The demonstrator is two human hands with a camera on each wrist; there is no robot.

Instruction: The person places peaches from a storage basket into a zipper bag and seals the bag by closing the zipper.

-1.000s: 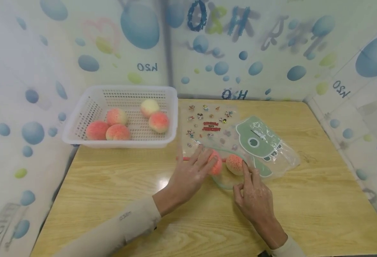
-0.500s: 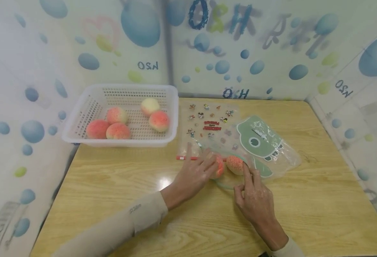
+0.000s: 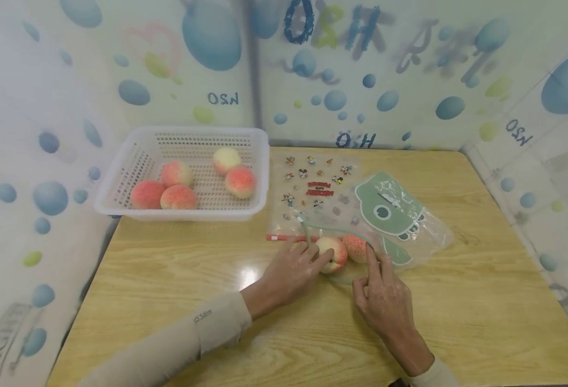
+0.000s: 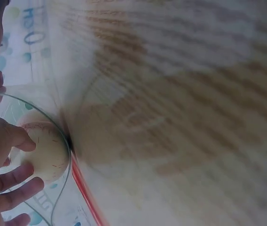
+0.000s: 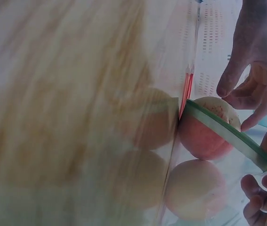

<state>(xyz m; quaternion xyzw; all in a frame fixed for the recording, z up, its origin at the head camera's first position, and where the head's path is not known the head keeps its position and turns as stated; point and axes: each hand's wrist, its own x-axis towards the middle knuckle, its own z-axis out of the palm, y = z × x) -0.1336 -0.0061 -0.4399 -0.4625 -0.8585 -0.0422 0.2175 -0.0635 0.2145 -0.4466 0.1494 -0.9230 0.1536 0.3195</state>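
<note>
The pale peach (image 3: 333,256) has turned and come against the red peach (image 3: 354,248) in the mouth of the green bag (image 3: 385,201), so it seems nearly inside. The left hand (image 3: 290,271) touches it, fingers loosely spread; the right hand (image 3: 385,295) has its grip pinching the rim (image 4: 69,155). The left wrist view shows that rim looping round; only the head view shows peaches (image 3: 178,198) in the basket (image 3: 182,216) left of the bag.

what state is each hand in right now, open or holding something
Left hand: open, fingers relaxed, touching the peach nearest it.
Right hand: closed, pinching the edge of the green cartoon-print zip bag.
</note>
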